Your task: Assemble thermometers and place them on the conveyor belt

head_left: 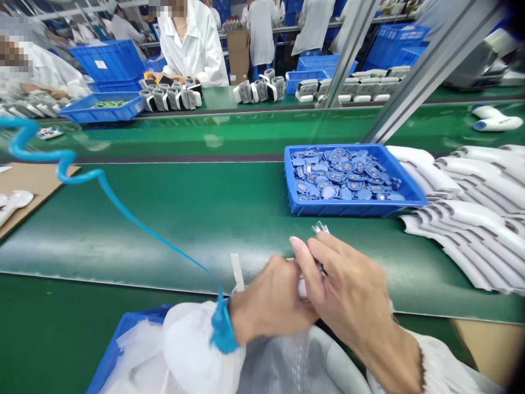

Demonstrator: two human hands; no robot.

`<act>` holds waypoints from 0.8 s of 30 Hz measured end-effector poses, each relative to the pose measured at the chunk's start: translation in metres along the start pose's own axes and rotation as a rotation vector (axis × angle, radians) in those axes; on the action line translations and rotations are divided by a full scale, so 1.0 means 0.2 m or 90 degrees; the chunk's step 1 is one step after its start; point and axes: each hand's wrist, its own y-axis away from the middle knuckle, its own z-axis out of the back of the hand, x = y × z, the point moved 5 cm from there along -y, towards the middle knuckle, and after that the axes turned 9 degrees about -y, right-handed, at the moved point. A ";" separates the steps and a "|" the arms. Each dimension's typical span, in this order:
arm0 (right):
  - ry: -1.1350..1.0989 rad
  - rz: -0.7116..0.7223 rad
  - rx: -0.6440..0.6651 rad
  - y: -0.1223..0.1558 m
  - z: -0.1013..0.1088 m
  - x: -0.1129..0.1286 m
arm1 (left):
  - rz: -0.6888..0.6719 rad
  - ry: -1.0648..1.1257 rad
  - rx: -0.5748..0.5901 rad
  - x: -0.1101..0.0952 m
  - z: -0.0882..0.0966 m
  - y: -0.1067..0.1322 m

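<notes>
Left hand [270, 301], right hand [348, 290], fingers clamped on one small white part [302, 287]; blue tray [356, 208] kept within reach.

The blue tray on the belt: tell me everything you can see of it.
The blue tray is a shallow, rectangular tray of what looks like moulded plastic, with sloped walls. It sits flat, turned slightly askew, on the green conveyor belt. Loosely piled inside are many small blue oval parts with shiny, metallic-looking centres. White curved pieces lie at its right side; whether they touch it cannot be told.
</notes>
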 end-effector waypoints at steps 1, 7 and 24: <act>0.000 0.019 -0.011 0.00 0.00 0.00 | 0.005 -0.058 -0.008 0.00 -0.01 -0.01; -0.059 -0.084 -0.103 -0.01 0.08 -0.07 | 0.040 0.027 0.019 0.04 0.01 -0.02; -0.011 -0.131 0.189 -0.46 0.01 -0.45 | 0.105 -0.241 -0.117 0.10 0.44 0.17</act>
